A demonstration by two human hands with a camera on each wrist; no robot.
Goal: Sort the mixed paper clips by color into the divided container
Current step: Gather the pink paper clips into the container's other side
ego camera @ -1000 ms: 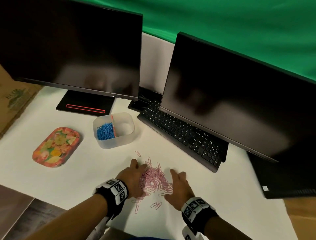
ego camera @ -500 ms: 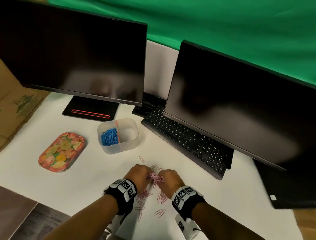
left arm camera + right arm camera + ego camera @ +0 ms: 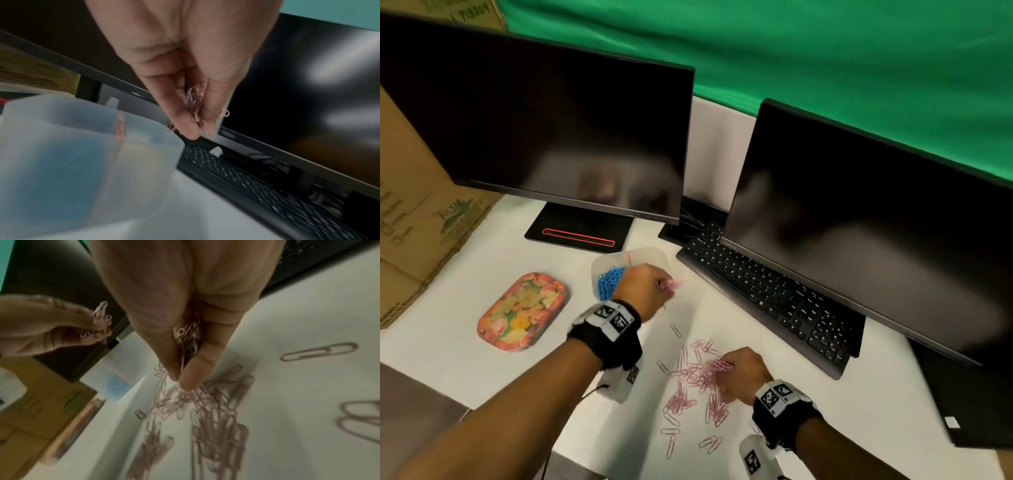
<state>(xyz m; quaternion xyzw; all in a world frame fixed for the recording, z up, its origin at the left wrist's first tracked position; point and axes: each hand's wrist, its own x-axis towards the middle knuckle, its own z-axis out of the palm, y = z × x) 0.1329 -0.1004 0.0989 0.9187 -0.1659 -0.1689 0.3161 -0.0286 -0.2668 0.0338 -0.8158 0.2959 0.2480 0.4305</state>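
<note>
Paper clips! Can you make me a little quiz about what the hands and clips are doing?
1. True or false: the left hand holds pink clips.
2. What colour clips already lie in the container? A red, B blue, C green.
3. Fill in: the right hand pinches clips above the ___ on the table.

Key: 1 true. 2 B, blue clips. 3 pile.

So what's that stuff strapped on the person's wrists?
Each bare forearm ends in a thick black wrist strap topped by a white block printed with black square code markings. A white camera pod hangs under the right wrist. A thin black cable trails from the left. No sleeves or gloves.
</note>
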